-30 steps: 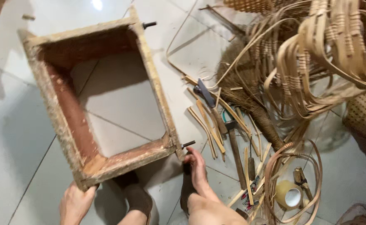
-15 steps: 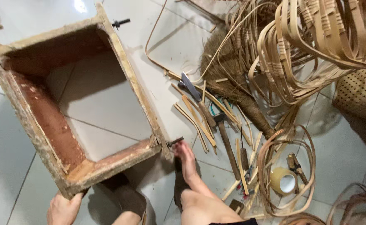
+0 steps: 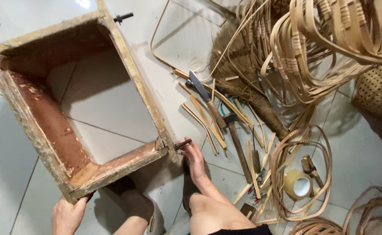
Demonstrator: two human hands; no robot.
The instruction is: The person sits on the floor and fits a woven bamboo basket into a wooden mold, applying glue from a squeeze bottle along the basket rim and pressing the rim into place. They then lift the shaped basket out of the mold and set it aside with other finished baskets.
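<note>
A square wooden frame point(image 3: 75, 109), open at top and bottom, stands on the white tiled floor point(image 3: 8, 143) so that the tiles show through it. The left hand point(image 3: 67, 215) grips the near left corner of the frame, with the fingers curled around the lower edge. The right hand point(image 3: 194, 157) is at the near right corner, where its fingertips pinch a dark metal bolt point(image 3: 183, 144) that sticks out of the wood. A second bolt point(image 3: 123, 17) sticks out of the far right corner.

To the right of the frame lie a knife point(image 3: 199, 89), a hammer point(image 3: 238, 146) and thin cane strips point(image 3: 204, 122) on the floor. A roll of tape point(image 3: 298, 184) rests inside a coil of rattan point(image 3: 304, 174), and a big bundle of rattan loops point(image 3: 312, 43) fills the upper right.
</note>
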